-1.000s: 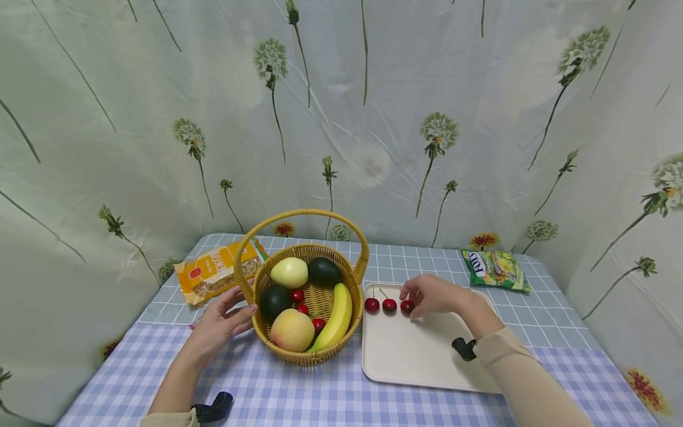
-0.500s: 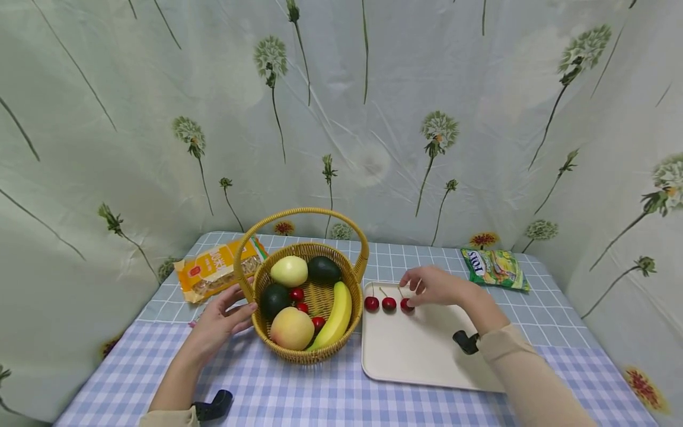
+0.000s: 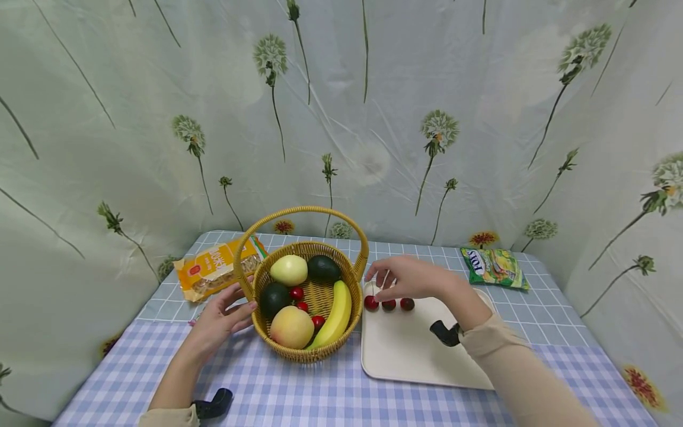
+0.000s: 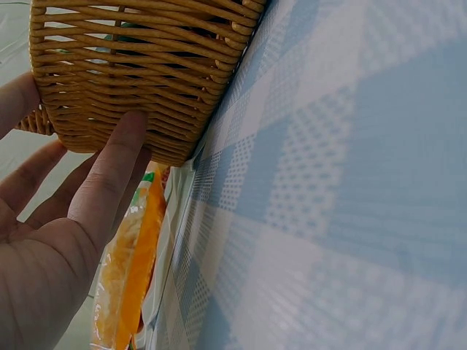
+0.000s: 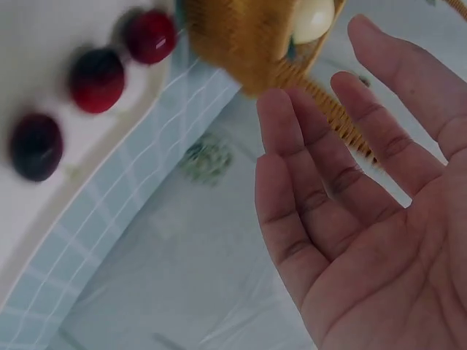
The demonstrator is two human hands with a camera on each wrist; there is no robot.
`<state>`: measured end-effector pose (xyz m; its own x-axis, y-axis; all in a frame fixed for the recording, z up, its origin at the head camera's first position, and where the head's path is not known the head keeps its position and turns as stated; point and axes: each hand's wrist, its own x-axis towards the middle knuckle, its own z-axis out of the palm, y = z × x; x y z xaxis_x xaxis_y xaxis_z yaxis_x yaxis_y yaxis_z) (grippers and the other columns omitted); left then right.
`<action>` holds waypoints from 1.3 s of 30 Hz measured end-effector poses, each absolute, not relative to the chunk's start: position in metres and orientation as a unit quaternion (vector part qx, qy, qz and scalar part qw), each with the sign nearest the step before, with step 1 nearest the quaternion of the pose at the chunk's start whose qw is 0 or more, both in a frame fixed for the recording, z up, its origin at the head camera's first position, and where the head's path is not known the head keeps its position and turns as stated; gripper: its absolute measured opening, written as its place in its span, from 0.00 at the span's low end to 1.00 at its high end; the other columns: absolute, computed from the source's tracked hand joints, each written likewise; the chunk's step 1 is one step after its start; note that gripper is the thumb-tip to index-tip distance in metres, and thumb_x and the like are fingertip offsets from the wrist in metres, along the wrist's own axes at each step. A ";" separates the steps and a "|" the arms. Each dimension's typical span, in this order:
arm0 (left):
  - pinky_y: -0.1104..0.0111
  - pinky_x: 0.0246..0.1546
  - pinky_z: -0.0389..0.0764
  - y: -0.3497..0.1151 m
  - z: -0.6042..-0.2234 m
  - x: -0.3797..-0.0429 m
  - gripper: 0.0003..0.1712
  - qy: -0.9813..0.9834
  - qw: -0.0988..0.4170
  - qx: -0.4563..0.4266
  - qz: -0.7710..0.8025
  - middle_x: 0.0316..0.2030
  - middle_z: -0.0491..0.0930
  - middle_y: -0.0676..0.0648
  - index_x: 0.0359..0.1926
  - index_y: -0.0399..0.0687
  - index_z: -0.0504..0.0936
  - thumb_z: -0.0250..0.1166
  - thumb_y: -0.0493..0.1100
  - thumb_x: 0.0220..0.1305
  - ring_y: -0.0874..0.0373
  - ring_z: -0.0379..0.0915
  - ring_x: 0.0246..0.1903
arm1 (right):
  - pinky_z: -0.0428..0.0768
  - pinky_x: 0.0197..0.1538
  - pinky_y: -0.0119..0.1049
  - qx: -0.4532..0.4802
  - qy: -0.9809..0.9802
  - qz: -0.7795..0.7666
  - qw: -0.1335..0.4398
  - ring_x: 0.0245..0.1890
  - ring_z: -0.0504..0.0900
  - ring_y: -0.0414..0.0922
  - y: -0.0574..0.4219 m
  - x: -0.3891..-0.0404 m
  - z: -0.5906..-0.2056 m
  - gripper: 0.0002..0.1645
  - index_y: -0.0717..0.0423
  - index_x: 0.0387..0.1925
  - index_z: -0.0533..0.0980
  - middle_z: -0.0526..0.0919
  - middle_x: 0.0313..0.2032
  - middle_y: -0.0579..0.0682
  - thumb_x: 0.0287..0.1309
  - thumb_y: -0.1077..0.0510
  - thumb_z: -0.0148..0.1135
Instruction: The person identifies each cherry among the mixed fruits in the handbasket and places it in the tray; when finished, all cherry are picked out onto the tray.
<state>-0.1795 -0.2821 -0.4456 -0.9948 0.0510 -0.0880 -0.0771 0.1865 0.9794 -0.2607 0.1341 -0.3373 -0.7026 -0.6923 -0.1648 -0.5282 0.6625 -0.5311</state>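
My left hand [image 3: 221,317] rests its fingers on the left side of a round wicker basket [image 3: 299,356] with a tall handle. In the left wrist view its fingers [image 4: 109,171] lie fairly straight against the weave. Inside sit a peach [image 3: 291,327], a banana [image 3: 337,314], a pale yellow-green fruit [image 3: 289,270], two dark avocados and a few red cherries. My right hand [image 3: 408,279] hovers over three dark red cherries lined up on a cream tray [image 3: 416,356]. Nothing is between its loosely spread fingers [image 5: 281,197]; the cherry [image 5: 151,36] nearest the basket lies apart from them.
An orange snack bag [image 3: 213,270] lies behind and left of the basket. A green FOX'S candy bag [image 3: 495,268] lies behind the tray on the right. Blue checked cloths [image 3: 299,397] cover the table, and a floral curtain [image 3: 341,118] hangs behind it.
My right hand has let go of the rightmost cherry, risen, and moved left over the row. That cherry stays on the tray. My left hand has kept its place at the basket.
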 end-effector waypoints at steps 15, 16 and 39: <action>0.68 0.55 0.89 -0.282 -0.446 -0.183 0.41 0.768 0.048 0.001 0.639 0.77 0.65 0.33 0.84 0.51 0.61 0.67 0.47 0.78 0.45 0.76 0.68 | 0.89 0.48 0.40 -0.384 0.871 -0.195 0.236 0.45 0.90 0.49 0.049 -0.255 -0.330 0.37 0.43 0.71 0.74 0.84 0.61 0.56 0.64 0.56 0.78; 0.68 0.55 0.89 -0.282 -0.446 -0.183 0.41 0.768 0.048 0.001 0.639 0.77 0.65 0.33 0.84 0.51 0.61 0.67 0.47 0.78 0.45 0.76 0.68 | 0.88 0.55 0.40 -0.388 0.873 -0.185 0.230 0.52 0.89 0.50 0.043 -0.257 -0.331 0.39 0.43 0.72 0.73 0.84 0.61 0.56 0.63 0.56 0.79; 0.69 0.55 0.89 -0.282 -0.446 -0.180 0.41 0.770 0.051 -0.005 0.637 0.79 0.63 0.34 0.84 0.51 0.60 0.67 0.47 0.78 0.52 0.78 0.66 | 0.74 0.77 0.44 -0.371 0.875 -0.108 0.291 0.74 0.72 0.46 -0.016 -0.275 -0.362 0.48 0.39 0.74 0.74 0.75 0.74 0.45 0.54 0.59 0.85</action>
